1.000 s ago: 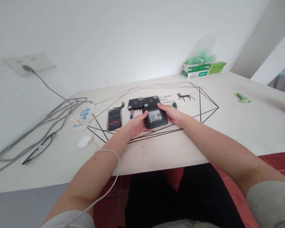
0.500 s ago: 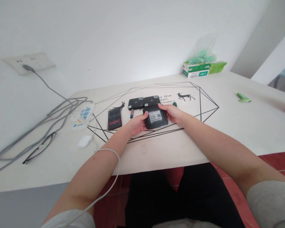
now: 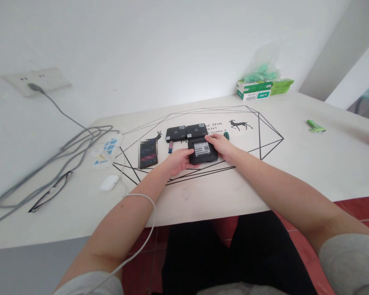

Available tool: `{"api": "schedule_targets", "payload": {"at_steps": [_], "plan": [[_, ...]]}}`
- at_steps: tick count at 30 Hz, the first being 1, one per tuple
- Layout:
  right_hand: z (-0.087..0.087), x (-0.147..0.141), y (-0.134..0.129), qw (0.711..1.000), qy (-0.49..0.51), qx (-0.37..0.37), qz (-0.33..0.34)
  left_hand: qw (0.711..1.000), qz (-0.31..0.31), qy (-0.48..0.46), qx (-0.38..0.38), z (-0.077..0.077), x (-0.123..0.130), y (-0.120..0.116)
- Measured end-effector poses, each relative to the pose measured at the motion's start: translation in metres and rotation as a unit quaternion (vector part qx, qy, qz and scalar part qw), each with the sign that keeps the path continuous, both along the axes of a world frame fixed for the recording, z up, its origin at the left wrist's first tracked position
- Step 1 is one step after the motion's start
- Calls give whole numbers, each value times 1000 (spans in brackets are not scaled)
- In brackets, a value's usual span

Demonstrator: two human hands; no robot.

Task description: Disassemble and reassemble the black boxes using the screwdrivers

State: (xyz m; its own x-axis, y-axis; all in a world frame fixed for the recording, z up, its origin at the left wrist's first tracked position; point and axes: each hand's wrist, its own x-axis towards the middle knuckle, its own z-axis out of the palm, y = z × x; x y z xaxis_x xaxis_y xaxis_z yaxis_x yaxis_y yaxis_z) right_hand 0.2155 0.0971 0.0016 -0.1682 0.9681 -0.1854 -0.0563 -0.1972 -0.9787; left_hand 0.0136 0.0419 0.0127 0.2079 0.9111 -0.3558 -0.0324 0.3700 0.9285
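Note:
A flat black electronic box point(image 3: 202, 157) with a white printed label facing up is between my hands, low over the tabletop. My left hand point(image 3: 182, 159) grips its left edge, thumb at the side and fingers partly below. My right hand point(image 3: 220, 145) grips its upper right corner, thumb on top; its other fingers are partly hidden. Just beyond lie two similar black boxes, a left one point(image 3: 175, 134) and a right one point(image 3: 196, 131). A small tool with a pinkish handle and blue tip point(image 3: 171, 147) lies near my left hand. A green-handled tool point(image 3: 226, 135) shows behind my right hand.
A phone point(image 3: 148, 153) lies to the left. Farther left are a white case point(image 3: 110, 182), a power strip point(image 3: 106, 153), glasses point(image 3: 51, 191) and grey cable loops. Green-and-white boxes point(image 3: 254, 91) stand against the wall. A white cable point(image 3: 150, 229) crosses my left forearm.
The held box has shifted slightly to the right and lies flatter. My left thumb has slid from its top face toward its left edge.

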Motion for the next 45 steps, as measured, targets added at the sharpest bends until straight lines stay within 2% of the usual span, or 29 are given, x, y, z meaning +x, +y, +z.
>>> {"api": "schedule_targets", "payload": {"at_steps": [2,4,6,8,11,17,23,32,39,41,45], "plan": [[-3,1,3,999,-26,19,-19,989,23,129,64,-2,-4,2],[-5,2,5,998,-57,31,-26,954,64,258,139,-3,-13,6],[-7,3,6,995,-92,39,-23,922,97,322,194,-4,-23,11],[-8,3,6,990,-131,48,-12,793,89,515,313,-6,-32,15],[-7,2,4,978,-198,72,-4,753,63,561,339,-10,-39,20],[3,2,-2,937,-322,134,-7,730,-10,579,363,-21,-34,27],[3,2,-4,916,-370,155,10,724,-23,585,364,-22,-36,30],[1,2,-4,900,-396,178,26,748,18,550,372,-20,-28,26],[-2,1,-1,884,-417,207,45,797,25,463,387,-14,-16,23],[-2,1,-1,879,-424,214,49,798,15,460,389,-14,-14,24],[-1,0,-1,871,-435,220,57,782,-1,474,405,-15,-12,27]]}}
